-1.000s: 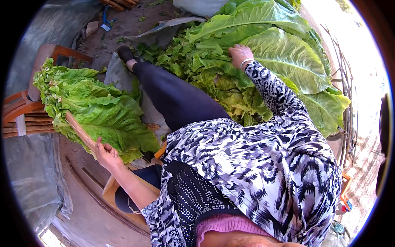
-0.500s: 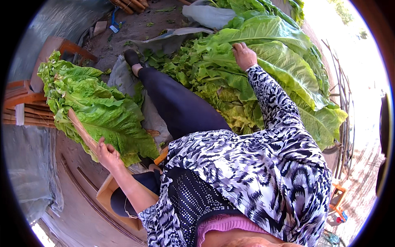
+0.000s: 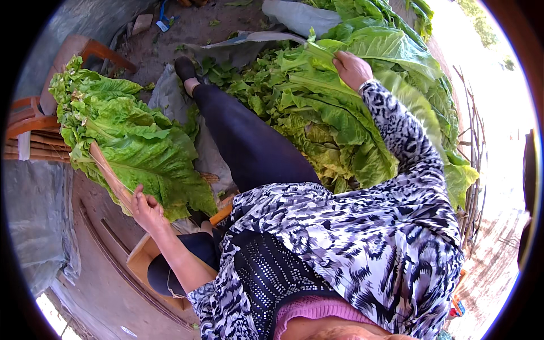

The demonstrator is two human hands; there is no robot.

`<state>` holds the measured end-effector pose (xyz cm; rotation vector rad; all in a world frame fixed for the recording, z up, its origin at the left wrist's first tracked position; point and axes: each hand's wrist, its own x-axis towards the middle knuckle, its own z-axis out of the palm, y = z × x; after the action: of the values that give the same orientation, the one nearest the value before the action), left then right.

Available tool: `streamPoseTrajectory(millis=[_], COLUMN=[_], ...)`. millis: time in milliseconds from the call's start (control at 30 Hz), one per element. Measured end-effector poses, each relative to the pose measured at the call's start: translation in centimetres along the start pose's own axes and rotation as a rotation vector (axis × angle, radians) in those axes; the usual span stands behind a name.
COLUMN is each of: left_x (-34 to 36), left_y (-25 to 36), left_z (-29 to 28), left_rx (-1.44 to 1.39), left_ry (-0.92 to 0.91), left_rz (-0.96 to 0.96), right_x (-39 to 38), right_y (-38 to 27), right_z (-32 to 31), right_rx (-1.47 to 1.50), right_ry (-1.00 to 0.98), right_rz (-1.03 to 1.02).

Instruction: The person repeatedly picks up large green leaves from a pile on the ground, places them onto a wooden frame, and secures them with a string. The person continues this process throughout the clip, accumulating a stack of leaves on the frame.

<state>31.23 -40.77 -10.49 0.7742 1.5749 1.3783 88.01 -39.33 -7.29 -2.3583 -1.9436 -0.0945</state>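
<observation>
My left hand (image 3: 148, 211) is closed round the near end of a flat wooden stick (image 3: 110, 174). Large green leaves (image 3: 133, 133), likely tobacco, hang in a dense bunch along and beyond the stick. On the right, my right hand (image 3: 353, 69) grips a big leaf near its pale stem end (image 3: 321, 54); the blade trails back over my sleeve, partly blurred. Beneath it spreads a broad heap of similar leaves (image 3: 317, 107), some yellowish low down.
My outstretched leg (image 3: 243, 133) lies between bunch and heap. A wooden chair (image 3: 85, 54) stands at the far left, above bundled sticks (image 3: 42, 146). Grey plastic sheeting (image 3: 173, 96) covers some ground. Thin branches (image 3: 473, 130) lean at the right.
My right hand has moved slightly right, lifting a leaf off the heap by its stem end. My left hand has hardly moved and still holds the stick.
</observation>
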Motion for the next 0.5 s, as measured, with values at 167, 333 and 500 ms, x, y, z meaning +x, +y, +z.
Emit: streamPoseTrajectory(millis=[167,333,500], left_x=[-0.2,-0.6,-0.6], left_y=[0.8,1.0,0.8], left_z=[0.2,0.5,0.1], left_rx=[0.015,-0.007,-0.004], left_ry=[0.012,0.021,0.025], left_rz=[-0.018,-0.026,-0.041], right_x=[4.1,5.7,5.3], right_y=[-6.5,-4.1,-5.0], right_z=[-2.4,4.4,2.1], right_rx=[-0.19,-0.367,-0.306], right_ry=[-0.336,-0.297,-0.238], right_rz=[-0.262,-0.33,-0.413])
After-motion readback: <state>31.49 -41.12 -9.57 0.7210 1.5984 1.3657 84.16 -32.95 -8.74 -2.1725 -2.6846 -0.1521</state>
